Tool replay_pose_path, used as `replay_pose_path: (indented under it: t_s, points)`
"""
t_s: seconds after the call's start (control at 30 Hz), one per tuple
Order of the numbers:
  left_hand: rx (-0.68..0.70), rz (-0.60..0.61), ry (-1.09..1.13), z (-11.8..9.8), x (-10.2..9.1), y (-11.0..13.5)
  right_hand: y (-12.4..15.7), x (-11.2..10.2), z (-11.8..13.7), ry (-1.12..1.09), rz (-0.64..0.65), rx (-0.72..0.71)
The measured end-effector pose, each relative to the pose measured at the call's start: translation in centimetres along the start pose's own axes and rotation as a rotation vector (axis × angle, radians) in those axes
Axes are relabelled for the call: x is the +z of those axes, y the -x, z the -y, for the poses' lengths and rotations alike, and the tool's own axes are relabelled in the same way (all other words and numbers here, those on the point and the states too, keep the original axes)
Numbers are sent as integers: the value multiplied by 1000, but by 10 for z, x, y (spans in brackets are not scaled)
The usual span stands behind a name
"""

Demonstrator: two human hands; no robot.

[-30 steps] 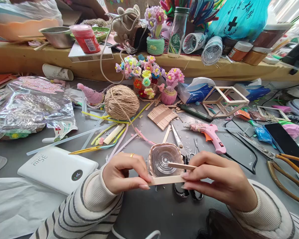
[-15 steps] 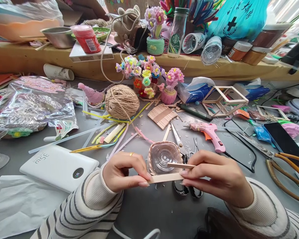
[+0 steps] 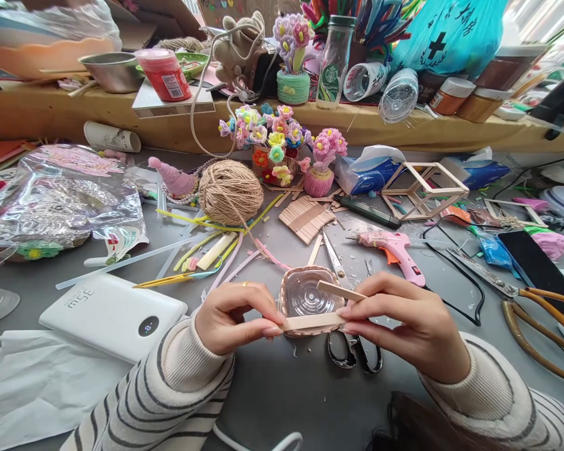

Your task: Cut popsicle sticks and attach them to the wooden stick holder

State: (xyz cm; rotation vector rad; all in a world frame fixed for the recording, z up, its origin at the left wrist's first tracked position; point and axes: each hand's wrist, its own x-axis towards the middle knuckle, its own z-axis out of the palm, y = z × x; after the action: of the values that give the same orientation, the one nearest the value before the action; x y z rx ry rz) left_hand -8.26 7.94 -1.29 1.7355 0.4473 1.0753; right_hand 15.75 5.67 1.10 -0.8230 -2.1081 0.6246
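Note:
Between my two hands a flat wooden craft stick [image 3: 313,322] lies level, its ends pinched by fingers on both sides. My left hand [image 3: 240,317] grips the left end, thumb below. My right hand [image 3: 404,319] pinches the right end and also has a second wooden stick [image 3: 339,290] between its fingers, pointing left. Behind the sticks sits a clear plastic dish [image 3: 305,289] with a braided tan rim, partly hidden by them. Black-handled scissors [image 3: 342,351] lie just beyond the dish, partly covered by my right hand.
A jute twine ball [image 3: 230,191], a bundle of craft sticks [image 3: 306,219] and a pink glue gun [image 3: 395,247] lie behind. Large brown-handled shears [image 3: 517,307] and a phone [image 3: 540,269] are at right. A white power bank [image 3: 108,313] is at left.
Both hands have shifted slightly upward with the level stick, which now overlaps the dish's near rim. The second stick has tilted, its left end higher.

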Motion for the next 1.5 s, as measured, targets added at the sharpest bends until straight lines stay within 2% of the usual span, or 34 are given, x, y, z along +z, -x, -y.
replay_pose_path:
  t_s: [0.5,1.03,1.5]
  points:
    - [16,-17,-30,0,1,1,0,2,-2,-17,-24,17]
    - [41,-28,-66,-2,1,0,-2,2,-3,-115,-10,94]
    - [40,-49,-24,0,-6,8,-2,1,-7,-107,-6,108]
